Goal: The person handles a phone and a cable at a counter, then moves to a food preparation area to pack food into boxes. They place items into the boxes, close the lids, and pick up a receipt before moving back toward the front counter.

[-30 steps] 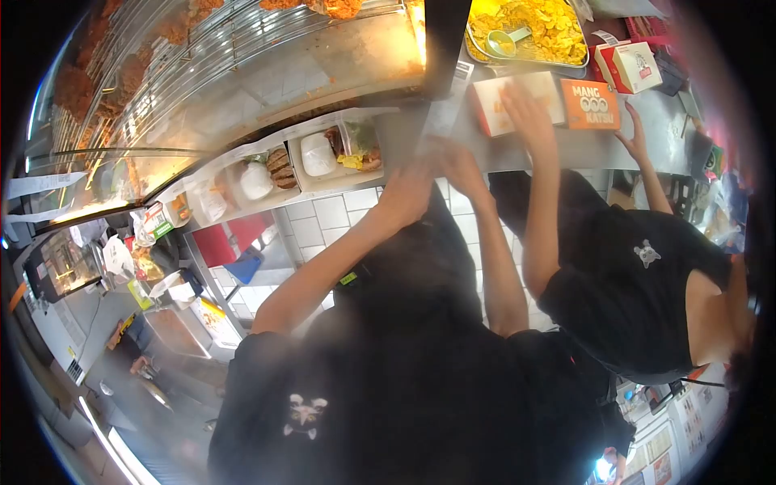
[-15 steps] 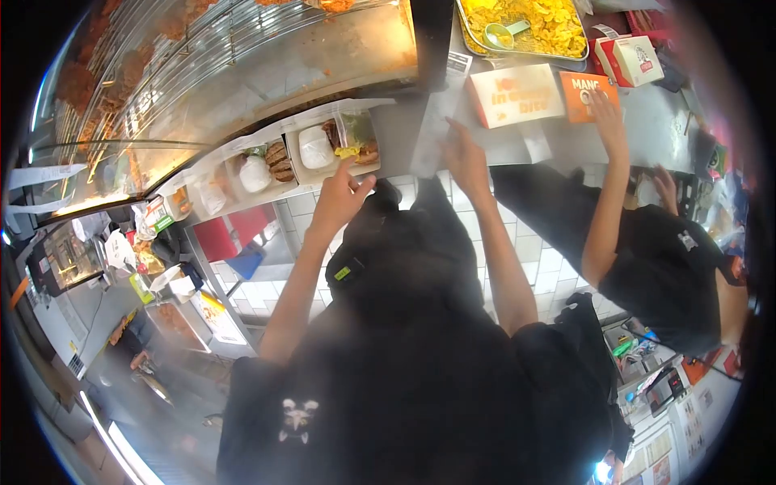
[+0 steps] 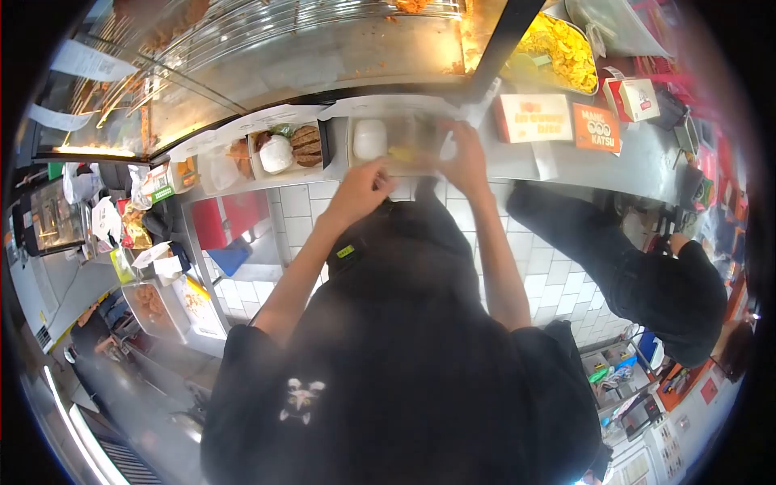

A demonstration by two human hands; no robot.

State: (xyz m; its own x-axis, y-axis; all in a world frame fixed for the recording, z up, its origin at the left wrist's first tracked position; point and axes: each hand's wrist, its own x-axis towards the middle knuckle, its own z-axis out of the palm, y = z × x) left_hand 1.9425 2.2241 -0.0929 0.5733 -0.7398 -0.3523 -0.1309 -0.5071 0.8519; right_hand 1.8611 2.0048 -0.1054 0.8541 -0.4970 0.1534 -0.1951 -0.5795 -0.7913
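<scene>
My left hand (image 3: pixel 361 192) is at the front left edge of an open meal box (image 3: pixel 358 153) on the counter, its fingers curled together; whether they hold anything is too small to tell. The box has a wrapped white bundle (image 3: pixel 371 139) on its left side. My right hand (image 3: pixel 465 166) is at the box's right side, fingers pressed near a blurred clear sheet or bag; what they grip is unclear. To the left stands another open box with a wrapped white bundle (image 3: pixel 276 153) and browned slices (image 3: pixel 307 146).
Closed white (image 3: pixel 534 118) and orange (image 3: pixel 596 127) boxes stand on the counter's right part, beneath a tray of yellow pieces (image 3: pixel 566 56). A glass display case with wire racks (image 3: pixel 267 32) lies beyond. A co-worker in black (image 3: pixel 671 283) is at the right.
The nearest meal box now lies between my hands, farther right in view. My right hand has moved to its right side. The co-worker's hand has left the orange box.
</scene>
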